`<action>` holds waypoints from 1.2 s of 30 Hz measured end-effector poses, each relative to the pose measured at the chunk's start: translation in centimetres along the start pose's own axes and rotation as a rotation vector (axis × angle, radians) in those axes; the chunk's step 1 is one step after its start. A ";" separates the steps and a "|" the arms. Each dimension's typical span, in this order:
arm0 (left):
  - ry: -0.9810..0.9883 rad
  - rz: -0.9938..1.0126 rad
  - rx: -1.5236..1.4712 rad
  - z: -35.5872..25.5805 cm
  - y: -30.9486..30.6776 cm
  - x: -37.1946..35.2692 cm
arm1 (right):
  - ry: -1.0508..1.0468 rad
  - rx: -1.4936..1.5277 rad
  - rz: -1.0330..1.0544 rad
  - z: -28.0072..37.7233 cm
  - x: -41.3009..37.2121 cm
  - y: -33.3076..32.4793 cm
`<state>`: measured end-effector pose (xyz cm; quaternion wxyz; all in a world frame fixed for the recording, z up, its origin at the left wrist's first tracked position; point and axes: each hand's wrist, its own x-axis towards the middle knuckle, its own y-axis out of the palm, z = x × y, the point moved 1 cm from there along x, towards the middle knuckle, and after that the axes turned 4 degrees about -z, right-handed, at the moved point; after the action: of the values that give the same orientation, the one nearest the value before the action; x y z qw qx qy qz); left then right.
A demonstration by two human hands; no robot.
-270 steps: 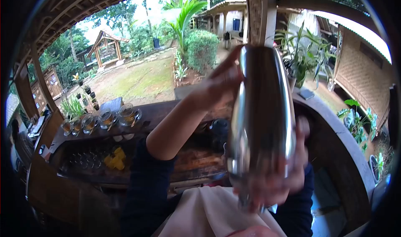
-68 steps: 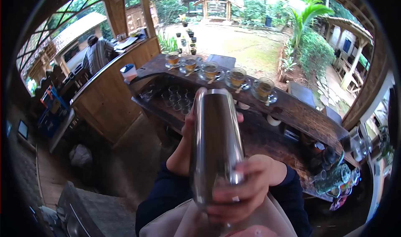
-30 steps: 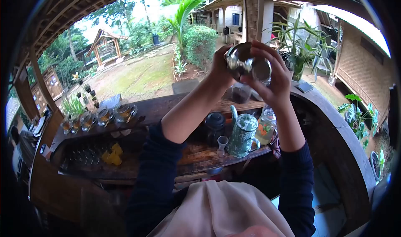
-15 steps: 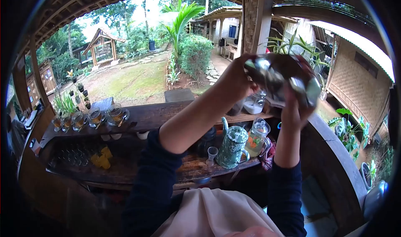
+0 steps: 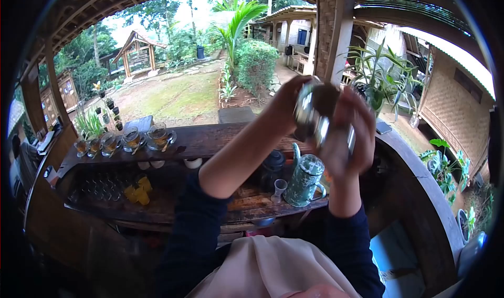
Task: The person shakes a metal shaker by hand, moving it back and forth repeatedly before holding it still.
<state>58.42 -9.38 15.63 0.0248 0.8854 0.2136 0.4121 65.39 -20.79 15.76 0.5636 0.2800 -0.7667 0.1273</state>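
Observation:
Both hands are raised over the counter around a shiny metal shaker [image 5: 315,109], its outline smeared by motion. My left hand [image 5: 295,96] is wrapped round the far left side of it. On the near right side, my right hand [image 5: 353,132] grips it with curled fingers. Below stands a green-and-white marbled enamel pot [image 5: 304,181] with a spout and handle. A small clear cup [image 5: 279,191] is beside the pot on the left. My right hand and forearm hide most of what is behind the pot on the right.
Several glass cups of brown drink [image 5: 131,139] stand on saucers along the raised wooden ledge [image 5: 210,137]. Lower down are clear glasses [image 5: 102,188] and yellow pieces [image 5: 138,192]. A dark lidded container [image 5: 273,167] stands left of the pot. A phone [image 5: 383,127] lies on the right-hand ledge.
Both hands have moved left and slightly down with the shaker, and its tilt has changed. The glass jug of fruit is now hidden by my right hand. The view has shifted a little.

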 end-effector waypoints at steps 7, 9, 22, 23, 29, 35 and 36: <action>0.032 0.144 -0.286 -0.3 -7.3 -6.0 | -0.214 0.124 0.252 4.4 -5.5 4.4; -0.458 0.240 -0.919 1.4 -12.3 -5.9 | -0.004 0.112 0.230 3.9 -6.5 8.3; 0.074 -0.164 -0.596 -11.1 -18.2 -20.6 | 0.148 0.655 0.101 18.0 -5.5 18.8; -0.190 -0.296 -0.693 -11.1 -21.2 -22.2 | 0.435 0.630 0.273 18.3 -5.8 20.2; 0.035 -0.598 -1.001 -11.9 -27.4 -25.9 | 0.654 0.644 0.264 19.7 -5.8 29.9; -0.113 -0.224 -0.921 -23.1 -21.7 -27.5 | 0.304 0.757 -0.241 29.5 -7.8 30.8; 0.048 -0.219 -0.751 -22.3 -22.9 -28.0 | 0.315 0.735 -0.169 28.9 -8.4 31.9</action>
<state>17.78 -2.66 5.18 0.3861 0.7768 0.1415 0.4769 26.00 -7.29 2.10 0.5450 0.5020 -0.5487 0.3873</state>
